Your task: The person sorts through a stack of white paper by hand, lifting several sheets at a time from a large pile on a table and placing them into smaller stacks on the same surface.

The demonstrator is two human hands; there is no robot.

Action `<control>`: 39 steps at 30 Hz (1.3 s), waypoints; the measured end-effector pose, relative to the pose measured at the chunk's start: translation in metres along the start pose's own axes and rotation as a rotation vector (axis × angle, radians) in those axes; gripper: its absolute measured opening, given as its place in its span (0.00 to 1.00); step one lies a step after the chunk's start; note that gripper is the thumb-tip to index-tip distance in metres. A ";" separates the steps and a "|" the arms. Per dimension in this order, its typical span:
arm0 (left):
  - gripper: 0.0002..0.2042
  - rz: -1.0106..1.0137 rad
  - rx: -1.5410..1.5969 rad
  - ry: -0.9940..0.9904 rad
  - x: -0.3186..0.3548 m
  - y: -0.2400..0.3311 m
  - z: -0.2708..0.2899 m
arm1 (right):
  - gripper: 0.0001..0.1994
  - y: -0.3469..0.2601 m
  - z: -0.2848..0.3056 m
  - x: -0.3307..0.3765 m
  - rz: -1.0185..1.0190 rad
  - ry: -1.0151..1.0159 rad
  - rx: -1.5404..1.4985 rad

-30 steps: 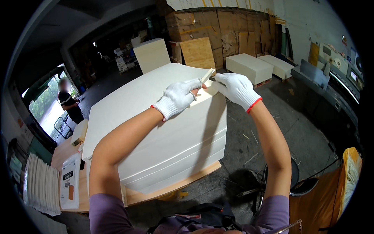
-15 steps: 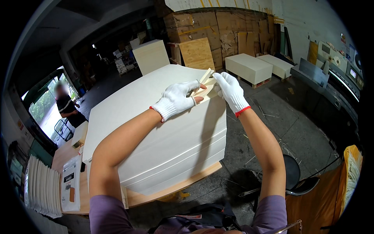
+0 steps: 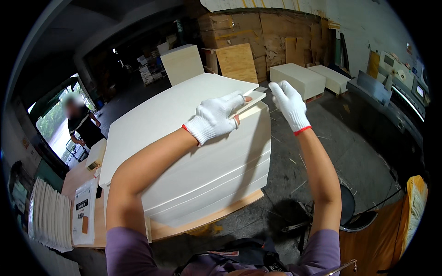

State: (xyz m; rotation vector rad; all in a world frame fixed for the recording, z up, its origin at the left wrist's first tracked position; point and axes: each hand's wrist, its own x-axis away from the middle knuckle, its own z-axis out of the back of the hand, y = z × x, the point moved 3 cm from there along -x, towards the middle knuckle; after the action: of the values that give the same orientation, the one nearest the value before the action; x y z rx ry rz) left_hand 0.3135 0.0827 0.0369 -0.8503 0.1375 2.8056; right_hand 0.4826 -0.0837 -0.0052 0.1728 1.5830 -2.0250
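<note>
White knit covers both our hands, with bare fingertips showing on the left one. Our left hand (image 3: 216,117) is closed on a bunch of sheets (image 3: 258,97) at the corner of the stack (image 3: 207,158) nearest our right side. The layers stand apart there: one fingertip sits in the gap under the top layer, another at the bunch's lower edge. Our right hand (image 3: 291,105) is raised just beside that corner, apart from the sheets, its fingers drawn together; we cannot tell whether their tips pinch anything. The stack rests on a wooden board (image 3: 209,220) in front of us.

To do this well, we should keep the left pinch firm but light, since hard pressure could crease the corner. The bare fingertips probably feel the edges better than knit would, so they should mind the gap. We would bring the right hand in level with the layers and avoid snagging an edge or bending the corner sharply.
</note>
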 end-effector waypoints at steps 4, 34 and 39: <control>0.21 0.197 -0.060 -0.106 0.002 -0.004 0.000 | 0.32 -0.001 -0.008 0.009 0.134 -0.253 0.589; 0.24 0.394 0.343 -0.211 -0.005 -0.036 -0.016 | 0.29 0.003 -0.048 -0.011 0.039 -0.139 -0.064; 0.19 0.407 0.327 -0.165 -0.007 -0.024 -0.009 | 0.29 -0.004 -0.043 -0.004 0.037 -0.106 -0.025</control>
State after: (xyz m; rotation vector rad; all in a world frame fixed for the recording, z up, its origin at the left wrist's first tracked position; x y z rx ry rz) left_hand 0.3291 0.1038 0.0324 -0.5618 0.7996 3.0732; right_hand 0.4743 -0.0418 -0.0130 0.0829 1.5275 -1.9528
